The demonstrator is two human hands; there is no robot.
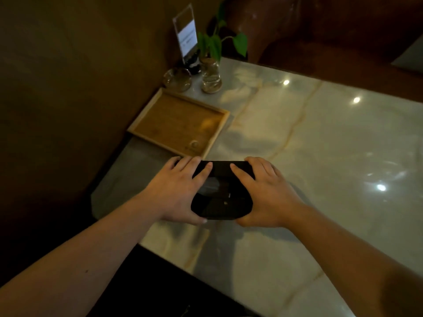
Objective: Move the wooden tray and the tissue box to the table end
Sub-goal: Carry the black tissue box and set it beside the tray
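Black rectangular tissue box (pixel 220 191) clamped between our left hand (pixel 174 191) and right hand (pixel 270 193); just beyond it, the shallow wooden tray (pixel 180 123) risks a knock.

Both short ends of the black tissue box (pixel 221 207) were covered by the left hand (pixel 176 191) and right hand (pixel 267 193); its underside contact with the marble table (pixel 320 156) was unreadable. Print on the upright sign card (pixel 186 34) was too blurred to read. Both forearms were cut off at the frame's lower edge.
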